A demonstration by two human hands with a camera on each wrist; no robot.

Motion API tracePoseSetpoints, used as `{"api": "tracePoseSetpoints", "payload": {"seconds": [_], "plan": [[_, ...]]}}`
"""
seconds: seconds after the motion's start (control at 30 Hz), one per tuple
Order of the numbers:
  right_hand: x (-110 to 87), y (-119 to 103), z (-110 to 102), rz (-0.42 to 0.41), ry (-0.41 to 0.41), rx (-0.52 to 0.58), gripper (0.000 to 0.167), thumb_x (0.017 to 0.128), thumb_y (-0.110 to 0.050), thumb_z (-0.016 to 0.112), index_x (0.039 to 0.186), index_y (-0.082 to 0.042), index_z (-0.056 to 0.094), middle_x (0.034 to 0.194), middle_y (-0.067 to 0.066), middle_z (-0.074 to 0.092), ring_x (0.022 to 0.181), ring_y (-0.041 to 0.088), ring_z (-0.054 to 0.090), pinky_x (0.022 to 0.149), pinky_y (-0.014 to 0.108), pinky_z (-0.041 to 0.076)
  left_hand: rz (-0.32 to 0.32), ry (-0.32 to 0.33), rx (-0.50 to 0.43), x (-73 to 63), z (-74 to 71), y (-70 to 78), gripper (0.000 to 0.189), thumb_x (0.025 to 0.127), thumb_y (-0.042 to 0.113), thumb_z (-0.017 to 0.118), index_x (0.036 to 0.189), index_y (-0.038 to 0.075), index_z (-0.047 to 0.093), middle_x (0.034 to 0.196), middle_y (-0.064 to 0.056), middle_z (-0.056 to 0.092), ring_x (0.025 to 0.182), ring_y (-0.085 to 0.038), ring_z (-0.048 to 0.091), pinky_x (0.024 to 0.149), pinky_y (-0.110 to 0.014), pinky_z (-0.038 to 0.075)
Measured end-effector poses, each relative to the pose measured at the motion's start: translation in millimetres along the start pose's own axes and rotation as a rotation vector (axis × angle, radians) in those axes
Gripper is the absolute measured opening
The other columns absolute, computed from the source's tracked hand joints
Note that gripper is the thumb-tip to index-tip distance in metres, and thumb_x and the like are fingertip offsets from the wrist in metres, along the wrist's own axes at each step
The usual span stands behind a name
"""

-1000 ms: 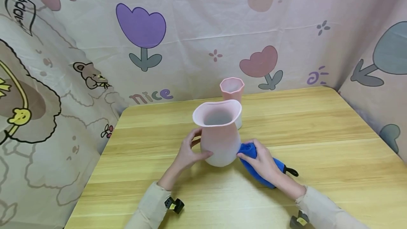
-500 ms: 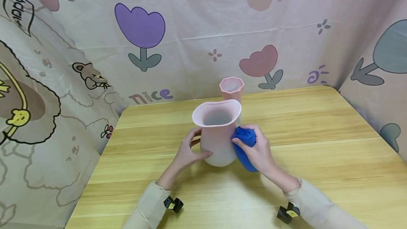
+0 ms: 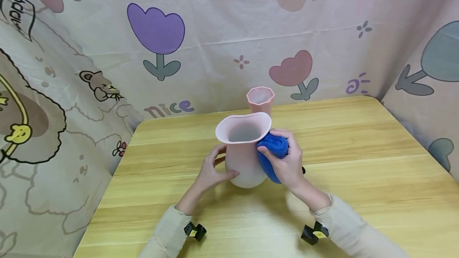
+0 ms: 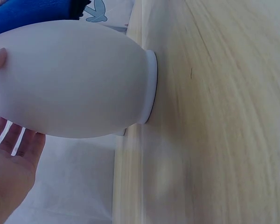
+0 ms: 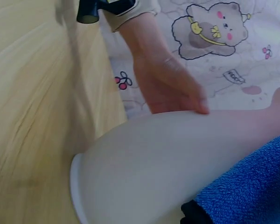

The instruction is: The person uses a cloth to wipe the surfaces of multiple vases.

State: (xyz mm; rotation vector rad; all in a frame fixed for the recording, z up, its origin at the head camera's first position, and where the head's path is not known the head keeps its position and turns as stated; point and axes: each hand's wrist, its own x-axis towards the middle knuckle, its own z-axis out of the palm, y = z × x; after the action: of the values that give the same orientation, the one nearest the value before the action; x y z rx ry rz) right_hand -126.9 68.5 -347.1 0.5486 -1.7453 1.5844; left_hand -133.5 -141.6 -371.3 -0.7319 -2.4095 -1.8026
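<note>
Left hand (image 3: 212, 172) grips large vase (image 3: 245, 164). Right hand (image 3: 292, 163) clutches blue cloth (image 3: 272, 146) against vase's right side. Pink vessel (image 3: 260, 108) stands behind vase.

Looks to me like a hand could pass easily over the table (image 3: 376, 166) at frame right. Dead center's jammed though: big vase (image 3: 244, 162), left hand (image 3: 210, 173) and right hand (image 3: 292, 164) flanking it, blue cloth (image 3: 272, 144) wedged in, slim vase (image 3: 261, 107) behind.
</note>
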Motion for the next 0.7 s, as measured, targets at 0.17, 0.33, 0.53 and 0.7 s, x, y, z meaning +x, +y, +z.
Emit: {"api": "tracePoseSetpoints", "payload": {"seconds": [0.17, 0.33, 0.53, 0.7], "plan": [[3.3, -4.3, -0.3, -0.001, 0.089, 0.02, 0.063, 0.071, -0.043, 0.068, 0.1, 0.01, 0.052, 0.105, -0.004, 0.059, 0.101, 0.01, 0.055, 0.092, 0.025, 0.045, 0.009, 0.002, -0.003, 0.1, 0.5, 0.4, 0.069, 0.065, -0.006, 0.073, 0.127, -0.004, 0.043, 0.125, -0.021, 0.048, 0.114, -0.035, 0.044, 0.093, -0.048, 0.042], [12.5, -9.0, -7.9, -0.015, 0.159, 0.007, 0.067, 0.07, -0.047, 0.068, 0.099, 0.011, 0.052, 0.103, -0.005, 0.06, 0.1, 0.01, 0.056, 0.092, 0.026, 0.044, 0.034, -0.007, 0.018, 0.2, 0.8, 3.2, 0.069, 0.065, -0.004, 0.073, 0.127, -0.004, 0.042, 0.126, -0.02, 0.047, 0.115, -0.034, 0.044, 0.092, -0.046, 0.043], [15.6, -6.5, -20.3, 0.001, 0.167, -0.019, 0.065, 0.071, -0.044, 0.069, 0.103, 0.011, 0.051, 0.106, -0.004, 0.059, 0.1, 0.013, 0.055, 0.091, 0.026, 0.044, 0.092, 0.085, 0.141, -3.2, 11.6, -1.0, 0.085, 0.061, 0.007, 0.08, 0.134, 0.003, 0.036, 0.129, -0.014, 0.045, 0.114, -0.029, 0.044, 0.093, -0.05, 0.042], [13.6, -4.4, -24.0, 0.015, 0.165, -0.018, 0.061, 0.072, -0.038, 0.072, 0.103, 0.011, 0.051, 0.106, 0.001, 0.059, 0.1, 0.015, 0.055, 0.091, 0.026, 0.044, 0.051, 0.357, 0.308, -6.6, 35.3, -1.9, 0.094, 0.055, 0.033, 0.085, 0.132, 0.011, 0.038, 0.124, -0.005, 0.047, 0.107, -0.021, 0.045, 0.083, -0.046, 0.047]]}}
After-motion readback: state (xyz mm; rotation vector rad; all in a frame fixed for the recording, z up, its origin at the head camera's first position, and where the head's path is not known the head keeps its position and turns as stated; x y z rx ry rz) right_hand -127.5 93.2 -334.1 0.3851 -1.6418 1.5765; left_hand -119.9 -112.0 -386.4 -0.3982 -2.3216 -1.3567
